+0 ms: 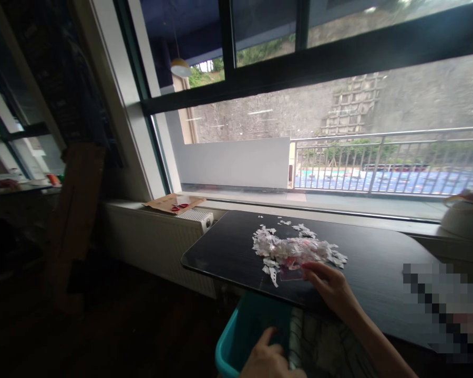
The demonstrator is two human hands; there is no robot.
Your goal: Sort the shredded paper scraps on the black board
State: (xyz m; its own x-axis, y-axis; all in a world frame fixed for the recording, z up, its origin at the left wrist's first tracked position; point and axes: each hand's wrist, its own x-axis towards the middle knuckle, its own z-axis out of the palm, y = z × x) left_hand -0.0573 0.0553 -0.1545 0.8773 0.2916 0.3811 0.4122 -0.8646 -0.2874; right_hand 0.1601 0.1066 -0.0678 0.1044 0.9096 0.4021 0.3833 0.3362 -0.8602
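A loose heap of torn white paper scraps (295, 245), some tinged pink, lies on a black tabletop (372, 262). My right hand (331, 286) is closed on a small clear plastic sheet (290, 274) at the near side of the heap. Below the table edge is a teal bin (225, 344). At its near rim is my left hand (266, 359), the index finger reaching over the inside and the other fingers curled. It appears to grip the bin, though the rim under it is hidden.
Red-handled scissors (179, 207) lie on cardboard (163, 203) on the sill, above a white radiator (173, 241). Behind the table is a large window. A tall cardboard piece (73, 226) leans at left. A pale rounded object (463, 218) stands at right.
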